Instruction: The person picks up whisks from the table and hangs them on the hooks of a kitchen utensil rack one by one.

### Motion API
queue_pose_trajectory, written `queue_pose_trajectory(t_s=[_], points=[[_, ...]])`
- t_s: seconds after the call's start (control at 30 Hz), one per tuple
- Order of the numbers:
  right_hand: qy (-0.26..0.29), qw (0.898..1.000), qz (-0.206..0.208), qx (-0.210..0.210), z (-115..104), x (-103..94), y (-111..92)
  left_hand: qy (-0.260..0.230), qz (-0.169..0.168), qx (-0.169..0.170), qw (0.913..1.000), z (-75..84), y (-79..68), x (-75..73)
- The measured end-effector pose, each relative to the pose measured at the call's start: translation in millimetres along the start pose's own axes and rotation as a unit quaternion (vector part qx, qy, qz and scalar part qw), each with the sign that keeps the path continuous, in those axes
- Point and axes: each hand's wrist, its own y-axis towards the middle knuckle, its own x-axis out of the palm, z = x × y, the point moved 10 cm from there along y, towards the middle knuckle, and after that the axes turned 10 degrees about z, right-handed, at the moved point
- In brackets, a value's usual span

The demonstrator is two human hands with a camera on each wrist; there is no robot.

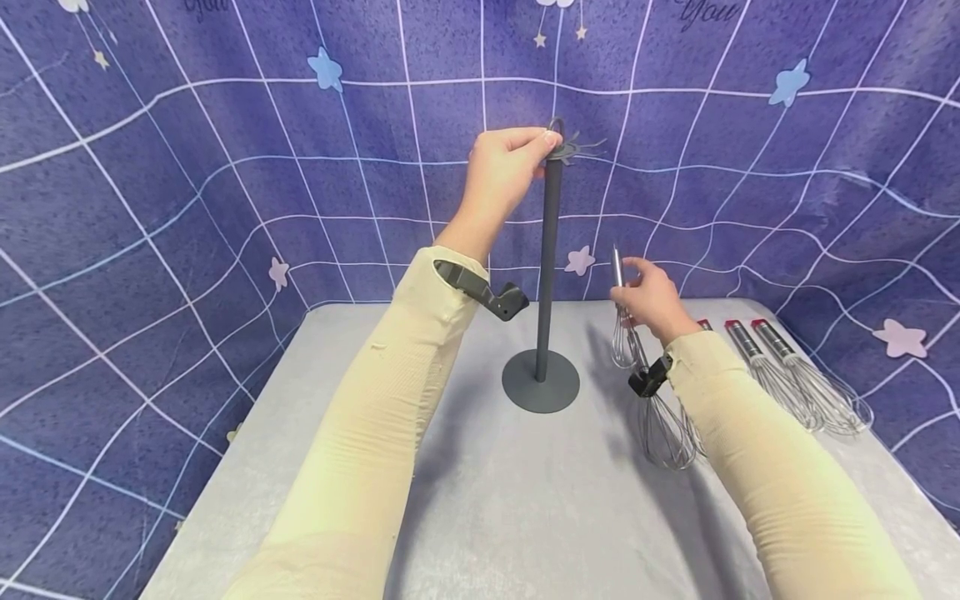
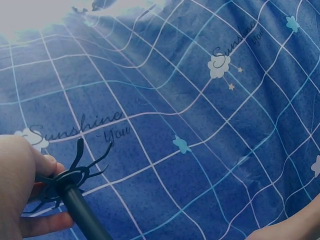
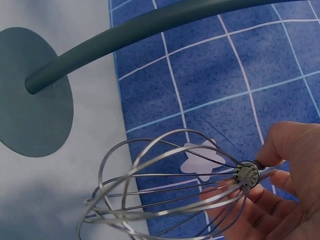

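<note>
A dark grey utensil stand (image 1: 548, 250) rises from a round base (image 1: 522, 390). My left hand (image 1: 506, 171) grips its top, thumb and fingers at the hook ring (image 2: 69, 177), whose thin curved hooks splay outward in the left wrist view. Right of the pole, my right hand (image 1: 651, 300) pinches a small metal whisk (image 1: 618, 271) near where handle meets wires. Its handle points up and its wire loops hang down, apart from the stand. In the right wrist view the whisk's collar (image 3: 246, 175) sits by the fingertips, with the stand's pole (image 3: 125, 37) beyond.
Larger whisks lie on the grey tabletop (image 1: 480, 517) at right: one whisk (image 1: 666, 437) partly behind the right wrist, and others, such as this whisk (image 1: 776, 387), with red-ended handles. A blue gridded curtain (image 1: 360, 208) stands behind and around the table.
</note>
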Motion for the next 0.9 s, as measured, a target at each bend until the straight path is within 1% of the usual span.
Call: queue_pose_trajectory(t_s=[0.4, 0.7, 0.9], points=[[0.002, 1.0, 0.022, -0.019, -15.5, -7.2, 2.7, 0.004, 0.0, -0.002, 1.0, -0.4, -0.2, -0.4], [-0.018, 0.999, 0.033, -0.035, -27.9, -12.6, 4.5, 0.001, 0.003, -0.001, 1.0, 0.3, -0.3, -0.9], [-0.021, 0.998, 0.038, -0.047, -37.1, -15.7, 5.1, 0.003, 0.003, 0.0, 1.0, 0.5, -0.6, -0.7]])
